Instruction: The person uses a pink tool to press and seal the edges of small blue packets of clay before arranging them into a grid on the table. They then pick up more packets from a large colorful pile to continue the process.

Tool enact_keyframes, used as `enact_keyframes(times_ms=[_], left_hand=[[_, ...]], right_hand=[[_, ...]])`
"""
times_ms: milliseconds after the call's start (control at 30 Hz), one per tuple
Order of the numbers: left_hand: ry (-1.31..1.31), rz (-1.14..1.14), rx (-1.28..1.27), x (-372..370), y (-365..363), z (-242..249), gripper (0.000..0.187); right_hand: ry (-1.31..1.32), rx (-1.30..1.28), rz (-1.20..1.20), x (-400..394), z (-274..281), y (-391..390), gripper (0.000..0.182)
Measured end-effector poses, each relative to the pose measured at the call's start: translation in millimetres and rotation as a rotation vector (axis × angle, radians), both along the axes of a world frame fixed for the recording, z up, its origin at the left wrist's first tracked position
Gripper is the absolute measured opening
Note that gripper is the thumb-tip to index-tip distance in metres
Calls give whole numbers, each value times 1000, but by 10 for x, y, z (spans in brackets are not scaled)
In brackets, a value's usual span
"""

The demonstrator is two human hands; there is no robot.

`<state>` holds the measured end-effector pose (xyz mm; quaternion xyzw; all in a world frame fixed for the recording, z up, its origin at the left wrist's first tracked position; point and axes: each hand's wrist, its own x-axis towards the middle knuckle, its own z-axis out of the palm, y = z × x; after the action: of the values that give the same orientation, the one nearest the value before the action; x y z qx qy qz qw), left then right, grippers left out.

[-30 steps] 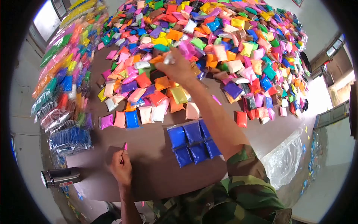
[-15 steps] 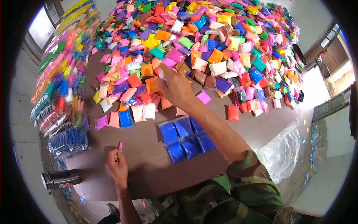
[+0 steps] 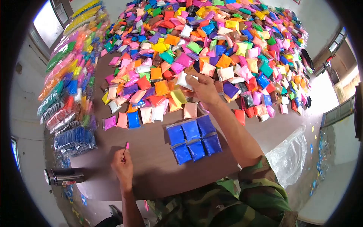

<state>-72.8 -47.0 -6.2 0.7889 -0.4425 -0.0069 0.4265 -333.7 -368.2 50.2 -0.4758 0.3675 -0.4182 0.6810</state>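
My right hand (image 3: pixel 206 90) is closed on a white packet (image 3: pixel 184 81), pinched at its edge in front of the heap of coloured packets (image 3: pixel 211 49). Low on the left, my left hand (image 3: pixel 123 168) is closed round a slim object with a pink tip (image 3: pixel 127 145); its kind cannot be made out. Between my forearms lies a joined sheet of several blue packets (image 3: pixel 191 130), flat in two rows on the brown table (image 3: pixel 151 151). Just beyond that sheet are a peach packet (image 3: pixel 190 110) and a yellow packet (image 3: pixel 177 99).
Clear bags of coloured packets (image 3: pixel 72 140) are stacked along the left edge. A dark metal flask (image 3: pixel 67 176) lies on its side at the lower left. Crumpled clear plastic (image 3: pixel 289 157) hangs at the table's right edge.
My right hand has moved right and slightly nearer, and the white packet in it now shows more fully. The yellow and peach packets have come into view. My left hand keeps its grip.
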Motion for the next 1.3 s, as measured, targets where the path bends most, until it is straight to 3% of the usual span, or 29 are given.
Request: enact_keyframes(times_ms=[200,300,333,400,433,533,567,633,767,867,1100,1167,1200,1300], left_hand=[[-40,-24,57,3,10,63,7],[-44,2,-12,-19,-9,-10,8],[-43,6,13,-19,-8,-1,8],[-42,12,65,-11,7,33,8],[-44,14,66,0,14,15,8],[-48,27,62,39,29,-55,9],[-49,32,58,46,33,-72,9],[-30,43,55,49,20,-96,10],[-58,36,80,61,21,-69,10],[-61,30,80,47,30,-46,11],[-40,71,116,45,37,-67,12],[-58,69,124,87,40,-115,12],[-64,64,135,105,55,-126,12],[50,96,187,34,29,3,12]], right_hand=[[-8,23,22,2,1,-36,33],[253,-171,5,163,128,-19,42],[225,-414,15,266,88,-13,61],[461,-635,5,338,132,89,71],[508,-875,-99,375,59,59,67],[694,-1083,-282,190,1,-158,53],[612,-874,-265,59,70,-235,42],[738,-898,-509,-245,102,-434,34],[1012,-1099,-711,-829,65,-1027,38],[1431,-786,-532,-961,386,-1052,41],[1760,-1107,-416,-1222,253,-1513,40],[1724,-1089,-534,-1193,161,-1605,30],[1752,-930,-440,-1206,208,-1625,28],[1701,-951,-394,-1208,307,-1502,27]])
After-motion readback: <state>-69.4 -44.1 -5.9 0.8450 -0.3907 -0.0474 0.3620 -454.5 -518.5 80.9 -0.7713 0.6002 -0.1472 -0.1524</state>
